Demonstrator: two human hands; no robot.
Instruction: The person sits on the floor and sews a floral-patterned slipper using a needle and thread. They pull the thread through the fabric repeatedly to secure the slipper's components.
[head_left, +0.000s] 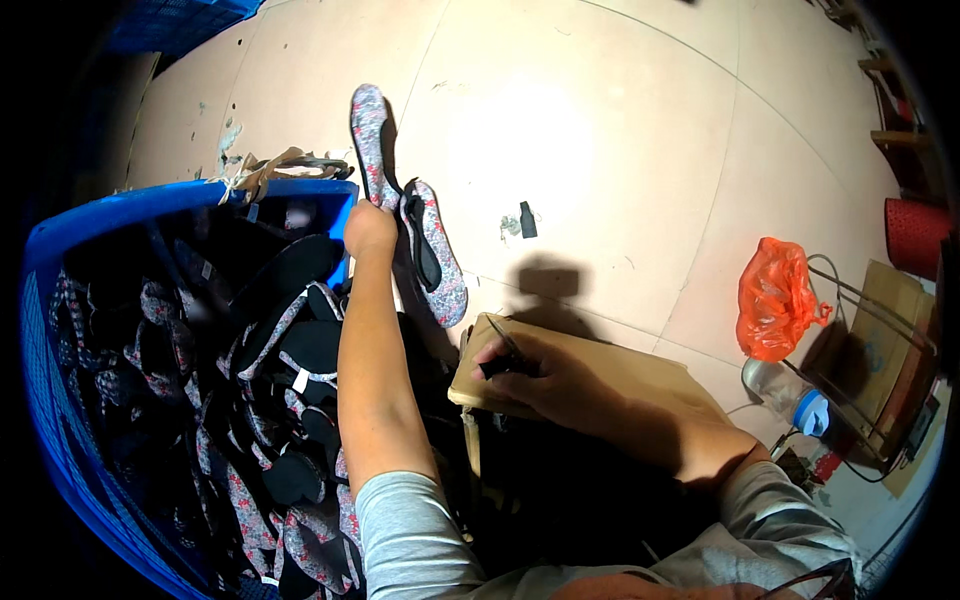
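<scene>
- A floral shoe sole (372, 140) is gripped in the closed left hand (369, 229) and held up just past the far right corner of the blue crate (60, 420).
- A second floral piece (437, 252) hangs beside that hand.
- A small dark tool (503, 360) is clasped in the closed right hand (545, 378), which is rested on the near left edge of the cardboard box (640, 370).
- The crate is filled with dark and floral shoe pieces (290, 340).

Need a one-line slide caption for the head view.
Left hand lifts floral shoe uppers above a blue crate; right hand holds a dark tool on a wooden board.
</scene>
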